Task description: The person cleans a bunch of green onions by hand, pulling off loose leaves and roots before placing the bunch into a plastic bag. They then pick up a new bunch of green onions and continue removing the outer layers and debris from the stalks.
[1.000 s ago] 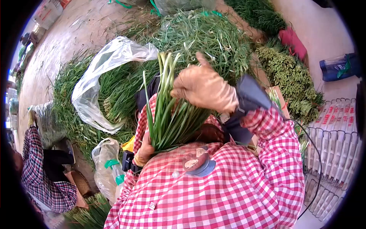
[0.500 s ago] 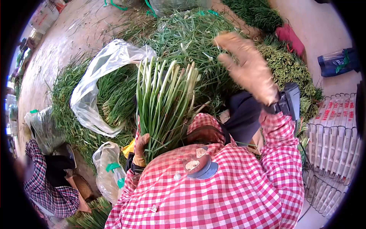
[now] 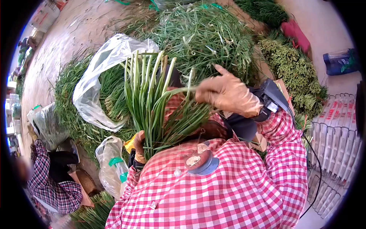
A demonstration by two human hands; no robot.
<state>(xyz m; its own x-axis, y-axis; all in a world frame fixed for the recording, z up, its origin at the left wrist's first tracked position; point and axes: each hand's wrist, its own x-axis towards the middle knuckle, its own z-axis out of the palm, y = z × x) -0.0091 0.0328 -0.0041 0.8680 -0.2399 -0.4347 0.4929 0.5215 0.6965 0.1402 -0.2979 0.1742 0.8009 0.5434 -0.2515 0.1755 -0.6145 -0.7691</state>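
Observation:
My left hand [image 3: 139, 147], in a tan glove, is closed around the lower, leafy end of a bunch of chives [image 3: 146, 87]. Their pale stem ends point up and away from my body, while loose leaves fan out to the right. My right hand [image 3: 228, 95], also gloved, is at the bunch's right side. Motion smears its fingertips, and a bent leaf reaches right up to them. One finger sticks out apart from the others. Whether the fingers grip that leaf cannot be made out.
Heaps of loose greens [image 3: 206, 38] cover the floor ahead. A clear plastic bag [image 3: 85, 91] lies over chives on the left. Bundled greens [image 3: 293, 72] and white wire-handled stacks [image 3: 331, 149] are on the right. Another person [image 3: 57, 187] sits at lower left. A black cable [image 3: 319, 168] hangs by my right arm.
My right hand has swung down and left from above the heap to the bunch's right side. The bunch has shifted slightly left and spread apart, still in my left hand.

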